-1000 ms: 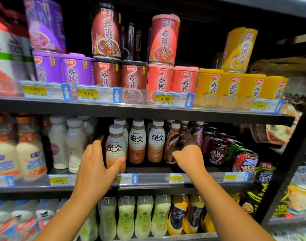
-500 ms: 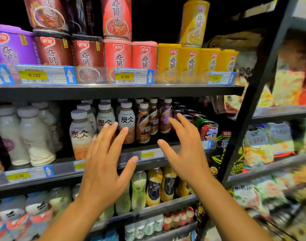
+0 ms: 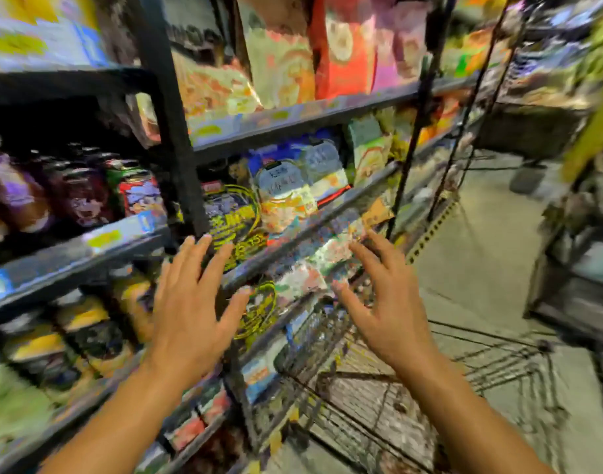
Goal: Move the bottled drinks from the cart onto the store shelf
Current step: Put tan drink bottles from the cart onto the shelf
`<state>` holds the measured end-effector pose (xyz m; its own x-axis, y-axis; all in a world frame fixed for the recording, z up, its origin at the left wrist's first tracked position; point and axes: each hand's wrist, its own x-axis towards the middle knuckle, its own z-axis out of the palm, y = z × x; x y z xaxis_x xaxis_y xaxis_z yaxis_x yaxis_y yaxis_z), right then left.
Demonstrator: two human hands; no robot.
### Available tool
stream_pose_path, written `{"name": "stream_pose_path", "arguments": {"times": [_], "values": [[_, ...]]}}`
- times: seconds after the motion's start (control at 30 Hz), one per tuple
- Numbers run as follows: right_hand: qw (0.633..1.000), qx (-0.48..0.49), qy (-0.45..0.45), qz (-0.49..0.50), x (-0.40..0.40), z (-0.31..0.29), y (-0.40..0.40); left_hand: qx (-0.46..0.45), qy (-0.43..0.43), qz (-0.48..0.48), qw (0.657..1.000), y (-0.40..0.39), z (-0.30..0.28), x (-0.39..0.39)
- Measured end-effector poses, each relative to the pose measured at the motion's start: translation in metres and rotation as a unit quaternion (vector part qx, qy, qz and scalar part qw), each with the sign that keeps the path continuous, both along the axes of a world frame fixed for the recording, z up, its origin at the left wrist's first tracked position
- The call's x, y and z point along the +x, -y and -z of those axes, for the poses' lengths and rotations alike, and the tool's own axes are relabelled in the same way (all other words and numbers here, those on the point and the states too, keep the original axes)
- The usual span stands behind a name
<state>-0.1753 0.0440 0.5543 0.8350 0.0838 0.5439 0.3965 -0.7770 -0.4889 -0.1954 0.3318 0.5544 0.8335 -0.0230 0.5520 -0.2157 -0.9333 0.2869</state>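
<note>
Two bare hands up in front of the shelving, both empty. Left hand (image 3: 187, 313) spread flat, palm away, fingers wide and holding nothing. Right hand (image 3: 389, 302) likewise open, fingers loosely curled, thumb out to its inner side, nothing in it. Well apart from each other, neither touching anything.

Heavily blurred all over, so labels unreadable. Beyond the left fingertips, a black upright post (image 3: 177, 148) of the store shelf (image 3: 67, 258). Out past the left hand's outer side, bottled drinks (image 3: 16, 196) and dark cans (image 3: 84, 196) standing on that shelf; more bottles (image 3: 81, 323) on the level under it, beside the left wrist. Beyond and between both hands, snack bags (image 3: 283, 196) on sloping shelves, with taller packets (image 3: 341, 49) on the level higher up.

Below the right hand and forearm, the wire cart (image 3: 378, 388), its mesh dark against the pale floor (image 3: 481, 254). Cannot tell whether any bottles lie inside the cart: too smeared. Farther off, past the right hand's outer side, another dark rack (image 3: 573, 268).
</note>
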Motion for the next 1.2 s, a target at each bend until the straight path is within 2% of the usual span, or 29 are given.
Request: {"name": "stream_pose_path", "arguments": {"times": [0.27,0.53,0.73,0.93,1.03,1.2], "values": [[0.977,-0.046,-0.102,0.179,-0.023,0.078,0.178,0.023,-0.125,0.138,0.982,0.177,0.083,0.067],[0.925,-0.010,-0.260,0.275,-0.030,0.176,0.250,0.032,-0.299,0.208,0.931,0.275,0.191,0.113],[0.881,0.019,-0.368,0.295,-0.004,0.262,0.261,0.043,-0.461,0.213,0.861,0.314,0.295,0.159],[0.812,0.045,-0.487,0.319,0.046,0.381,0.255,0.048,-0.607,0.156,0.778,0.344,0.401,0.196],[0.772,0.072,-0.540,0.328,0.068,0.445,0.250,0.046,-0.665,0.142,0.732,0.358,0.458,0.205],[0.729,0.121,-0.584,0.336,0.088,0.537,0.235,0.052,-0.731,0.162,0.661,0.379,0.542,0.198]]}}
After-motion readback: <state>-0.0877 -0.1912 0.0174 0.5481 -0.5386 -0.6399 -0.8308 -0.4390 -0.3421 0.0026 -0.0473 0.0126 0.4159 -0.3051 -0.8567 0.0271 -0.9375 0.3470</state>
